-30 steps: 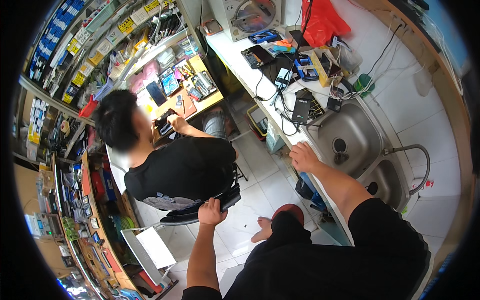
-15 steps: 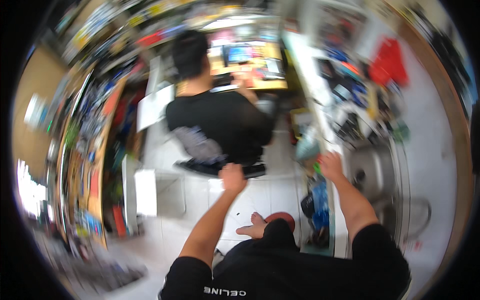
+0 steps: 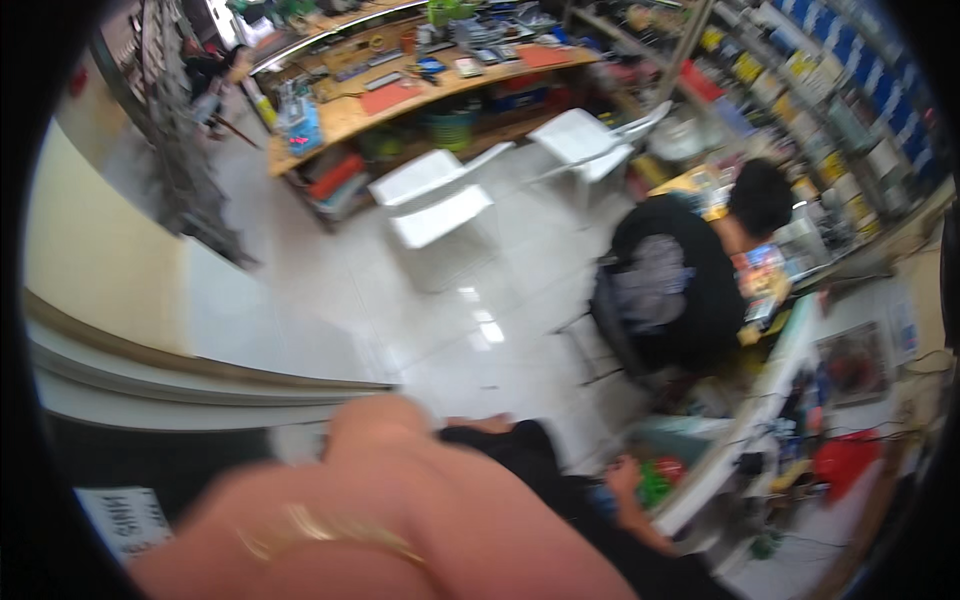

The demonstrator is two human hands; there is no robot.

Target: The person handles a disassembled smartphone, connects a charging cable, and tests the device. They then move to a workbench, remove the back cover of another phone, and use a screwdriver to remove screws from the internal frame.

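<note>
The largest surface is the glossy pale-tiled floor [image 3: 350, 260]; a long wooden worktop [image 3: 345, 115] with a light-brown top stands across its far side. A narrow white worktop [image 3: 745, 440] runs along the right side and is the work surface nearest the right hand. A seated person in a black shirt [image 3: 680, 290] faces away, between that worktop and the white folding chairs [image 3: 437, 218]. A bright red plastic bag [image 3: 848, 462] lies at the right side of the white worktop. Of the two hands, the left hand [image 3: 400, 490] is raised very close to the camera and blurred; its finger opening and any held object cannot be determined. The right hand [image 3: 622, 478] is just beside the near end of the white worktop; blur hides its finger opening, its contact with the edge and anything gripped. As a judgement, sound practice here is to set the right palm on a bare stretch of edge, clear of the small blurred items [image 3: 792, 400], and to hold the left hand, with its thin gold-coloured band [image 3: 300, 520], away from the lens.
</note>
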